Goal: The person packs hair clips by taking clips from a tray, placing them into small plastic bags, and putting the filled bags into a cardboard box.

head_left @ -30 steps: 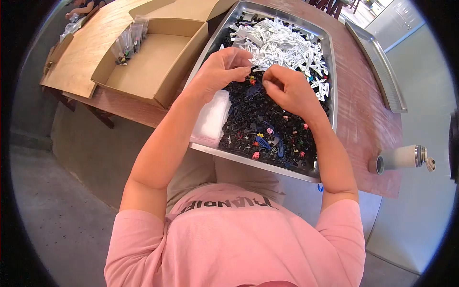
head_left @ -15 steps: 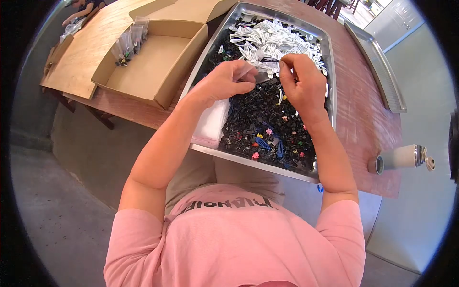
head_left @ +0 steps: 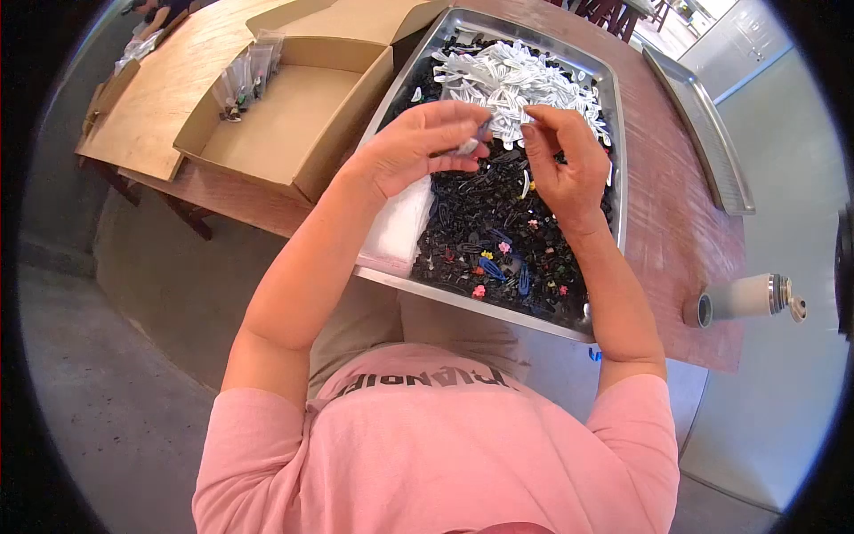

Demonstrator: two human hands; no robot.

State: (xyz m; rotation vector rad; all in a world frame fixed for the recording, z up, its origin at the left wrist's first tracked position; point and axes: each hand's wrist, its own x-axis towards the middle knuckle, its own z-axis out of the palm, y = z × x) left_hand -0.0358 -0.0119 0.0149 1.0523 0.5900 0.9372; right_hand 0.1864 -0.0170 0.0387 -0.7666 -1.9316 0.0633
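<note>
My left hand (head_left: 425, 147) is closed around a small clear plastic bag (head_left: 469, 145), with something dark at its tip near the fingertips. The bag is mostly hidden by my fingers. Just to the right, my right hand (head_left: 569, 169) has thumb and index finger apart, and I see nothing between them. Both hands hover over a metal tray (head_left: 617, 187). White snap hair clips (head_left: 516, 76) are heaped in its far part. Black hair clips and small pieces (head_left: 480, 205) fill the nearer part, with a few blue clips (head_left: 523, 283) and a pink flower (head_left: 504, 247) among them.
A stack of clear bags (head_left: 396, 233) lies at the tray's left side. An open cardboard box (head_left: 307, 116) on the left contains several filled bags (head_left: 253, 76). To the right are another metal tray (head_left: 698, 125) and a thermos (head_left: 745, 296). A person's arm (head_left: 153, 25) shows far left.
The dark hair clip held up in my right fingers is no longer there. My left hand has closed more tightly around the bag, and my right thumb and index finger have parted.
</note>
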